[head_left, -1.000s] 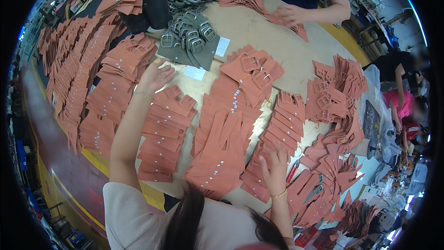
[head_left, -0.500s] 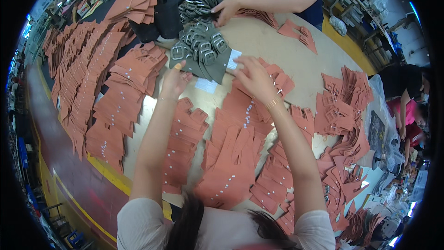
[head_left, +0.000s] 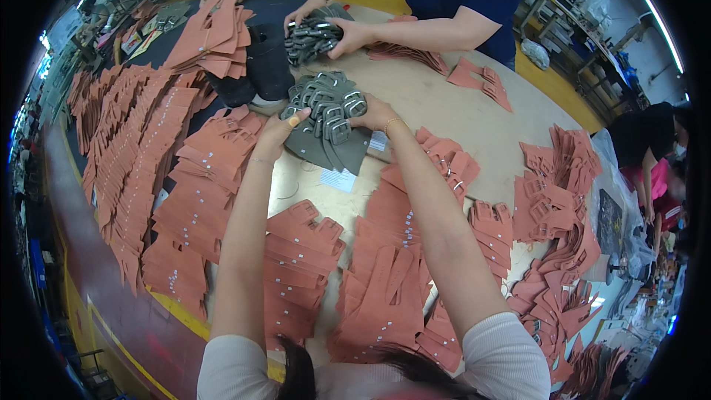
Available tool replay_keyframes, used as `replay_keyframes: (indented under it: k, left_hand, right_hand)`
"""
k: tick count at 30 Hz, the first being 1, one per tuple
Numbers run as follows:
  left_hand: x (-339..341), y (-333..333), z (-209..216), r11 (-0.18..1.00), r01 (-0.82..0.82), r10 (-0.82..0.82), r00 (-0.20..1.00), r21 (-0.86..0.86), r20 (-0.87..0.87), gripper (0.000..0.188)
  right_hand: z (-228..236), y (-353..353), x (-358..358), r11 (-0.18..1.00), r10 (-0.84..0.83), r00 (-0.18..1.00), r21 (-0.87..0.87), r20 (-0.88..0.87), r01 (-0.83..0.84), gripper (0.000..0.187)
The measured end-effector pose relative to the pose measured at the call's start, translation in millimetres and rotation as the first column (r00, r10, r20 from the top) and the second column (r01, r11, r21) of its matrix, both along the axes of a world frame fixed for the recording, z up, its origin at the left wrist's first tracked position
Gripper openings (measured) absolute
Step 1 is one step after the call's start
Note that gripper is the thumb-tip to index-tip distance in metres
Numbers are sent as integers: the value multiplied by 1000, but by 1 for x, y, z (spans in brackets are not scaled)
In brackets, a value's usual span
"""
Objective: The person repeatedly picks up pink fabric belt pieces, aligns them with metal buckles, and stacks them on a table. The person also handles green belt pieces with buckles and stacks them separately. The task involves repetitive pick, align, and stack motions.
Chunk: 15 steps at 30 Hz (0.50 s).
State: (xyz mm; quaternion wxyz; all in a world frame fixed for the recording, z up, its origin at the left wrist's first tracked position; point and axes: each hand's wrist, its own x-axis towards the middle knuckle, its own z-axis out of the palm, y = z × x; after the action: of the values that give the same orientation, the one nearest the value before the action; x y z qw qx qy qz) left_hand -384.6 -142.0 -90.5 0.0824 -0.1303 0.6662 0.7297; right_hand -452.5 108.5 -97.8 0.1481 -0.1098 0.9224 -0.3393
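Observation:
A stack of dark green leather pieces with silver buckles (head_left: 329,109) lies in front of me on the table. My left hand (head_left: 283,130) presses its left side, thumb on top and the fingers partly hidden. On the opposite side, my right hand (head_left: 376,114) closes around the buckled edge. A white printed paper (head_left: 338,179) sticks out below the near edge of the stack, and another white paper (head_left: 378,141) shows under my right wrist.
Across the table (head_left: 415,81), a person in a dark blue shirt (head_left: 466,0) grips another green buckled stack (head_left: 311,38). Orange leather pieces lie in rows to the left (head_left: 141,155), near me (head_left: 385,289) and to the right (head_left: 555,185). A black cylindrical object (head_left: 268,67) stands beyond my left hand.
My hands have moved in from the lower edges of the green stack to grip its two sides. The buckled pieces are bunched closer together. The other person's stack is tilted up more.

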Motion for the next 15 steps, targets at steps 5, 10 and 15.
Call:
replay_keyframes:
  k: [5, 10, 15]
  left_hand:
    - [-13, -5, 14, 994, 63, -77, 985, 93, 153, 57]
    - [-26, -16, 21, 976, 218, -217, 967, 2, 133, 82]
    - [-32, -10, 20, 927, 242, -249, 969, -286, 14, 97]
  right_hand:
    - [5, -4, 10, 999, -39, 997, -26, 64, 41, 100]
    - [15, -16, 48, 995, -88, 982, -21, 170, 93, 96]
    - [26, -21, 79, 980, -160, 926, -60, 343, 192, 101]
